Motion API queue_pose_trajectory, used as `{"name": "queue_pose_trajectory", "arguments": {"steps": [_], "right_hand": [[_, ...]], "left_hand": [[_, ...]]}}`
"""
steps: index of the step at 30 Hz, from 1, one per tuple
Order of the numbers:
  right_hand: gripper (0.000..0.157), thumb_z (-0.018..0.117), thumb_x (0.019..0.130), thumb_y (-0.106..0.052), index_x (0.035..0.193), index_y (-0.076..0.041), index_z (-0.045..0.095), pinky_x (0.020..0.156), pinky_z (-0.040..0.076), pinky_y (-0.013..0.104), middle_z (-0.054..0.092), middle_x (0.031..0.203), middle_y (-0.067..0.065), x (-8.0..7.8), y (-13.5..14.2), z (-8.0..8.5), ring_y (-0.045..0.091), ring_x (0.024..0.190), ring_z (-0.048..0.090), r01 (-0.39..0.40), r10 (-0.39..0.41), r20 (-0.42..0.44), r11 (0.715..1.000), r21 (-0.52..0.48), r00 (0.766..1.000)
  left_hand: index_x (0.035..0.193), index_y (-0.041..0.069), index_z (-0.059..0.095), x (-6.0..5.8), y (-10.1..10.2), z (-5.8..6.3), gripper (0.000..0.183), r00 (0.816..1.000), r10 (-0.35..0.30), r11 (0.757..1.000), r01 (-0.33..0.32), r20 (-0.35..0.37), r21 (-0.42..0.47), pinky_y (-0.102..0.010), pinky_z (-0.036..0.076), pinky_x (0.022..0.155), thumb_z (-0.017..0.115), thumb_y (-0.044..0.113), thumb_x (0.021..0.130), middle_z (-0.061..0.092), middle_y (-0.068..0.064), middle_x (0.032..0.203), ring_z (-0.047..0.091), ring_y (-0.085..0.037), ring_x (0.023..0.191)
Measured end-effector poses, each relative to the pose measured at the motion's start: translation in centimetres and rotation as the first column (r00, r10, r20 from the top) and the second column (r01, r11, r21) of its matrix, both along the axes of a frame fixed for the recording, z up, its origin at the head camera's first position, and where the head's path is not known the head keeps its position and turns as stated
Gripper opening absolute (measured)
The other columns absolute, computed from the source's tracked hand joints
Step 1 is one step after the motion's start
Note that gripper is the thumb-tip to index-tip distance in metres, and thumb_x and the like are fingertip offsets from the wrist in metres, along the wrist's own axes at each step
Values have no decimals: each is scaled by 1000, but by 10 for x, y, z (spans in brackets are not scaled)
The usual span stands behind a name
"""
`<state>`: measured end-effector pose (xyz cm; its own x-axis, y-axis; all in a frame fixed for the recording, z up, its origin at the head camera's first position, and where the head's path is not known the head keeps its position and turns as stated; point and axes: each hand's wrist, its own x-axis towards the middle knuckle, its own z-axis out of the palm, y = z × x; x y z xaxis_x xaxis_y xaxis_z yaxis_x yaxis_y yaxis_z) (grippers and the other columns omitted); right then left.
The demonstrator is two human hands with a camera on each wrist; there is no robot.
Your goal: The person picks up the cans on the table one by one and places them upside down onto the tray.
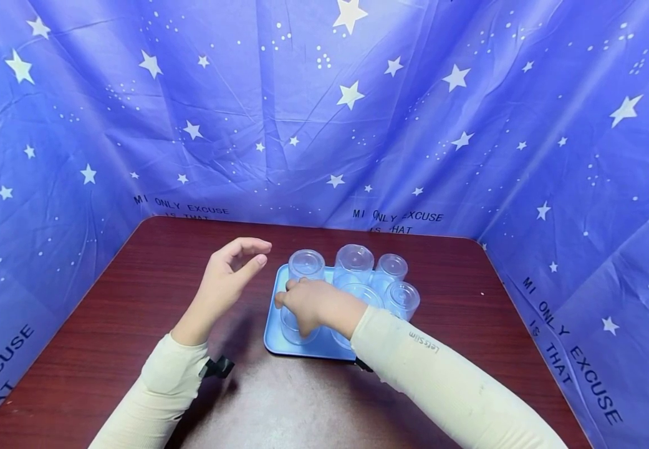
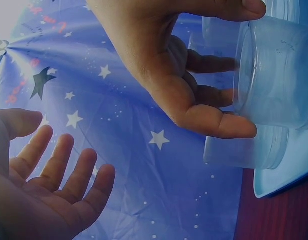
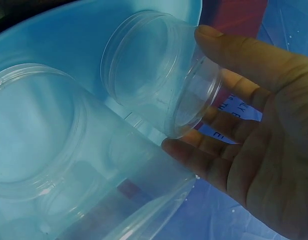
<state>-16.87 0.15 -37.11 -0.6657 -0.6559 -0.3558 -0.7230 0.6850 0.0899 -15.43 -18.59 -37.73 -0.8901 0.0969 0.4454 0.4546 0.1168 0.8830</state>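
My right hand grips the base end of a clear plastic jar, which stands upside down at the front left of a light blue tray. Its thumb and fingers spread around that base, and from the head view the hand covers most of the jar. In the right wrist view the jar's rim meets the tray. My left hand hovers left of the tray, touching nothing, its fingers loosely bent and the thumb apart. Beside the gripped jar stands a larger clear jar.
Behind the gripped jar is another clear jar. A tall jar stands back centre, with two small jars on the tray's right side. The dark red table is bordered by a blue star-patterned curtain.
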Motion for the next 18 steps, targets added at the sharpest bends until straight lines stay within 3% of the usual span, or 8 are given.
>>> {"name": "queue_pose_trajectory", "arguments": {"steps": [4, 12, 18], "right_hand": [[68, 91, 73, -27, 134, -33, 62, 79, 57, 37, 60, 123, -1, 0, 0, 0, 24, 110, 60, -2, 2, 1, 1000, -3, 1000], [70, 91, 72, -28, 135, -33, 62, 80, 57, 38, 60, 125, -1, 0, 0, 0, 24, 112, 60, 1, -1, -4, 1000, -2, 1000], [70, 91, 73, -28, 136, -33, 61, 81, 58, 39, 60, 126, 0, 0, 0, 1, 24, 112, 62, 4, -4, -3, 1000, 2, 1000]], "left_hand": [[120, 1, 69, 0, 1, 0, 23, 1000, -2, 1000, 2, 7, 0, -21, 55, 90, 68, 5, 97, 70, -20, 117, 67, -7, 106], [120, 0, 69, 0, 1, 0, 23, 1000, 1, 1000, -1, 6, -6, -23, 55, 91, 67, 4, 97, 73, -8, 113, 67, -7, 106], [120, -1, 68, -1, 1, -2, 23, 1000, -4, 1000, 4, 1, -6, -22, 54, 90, 66, 3, 97, 70, -21, 116, 67, -5, 106]]}}
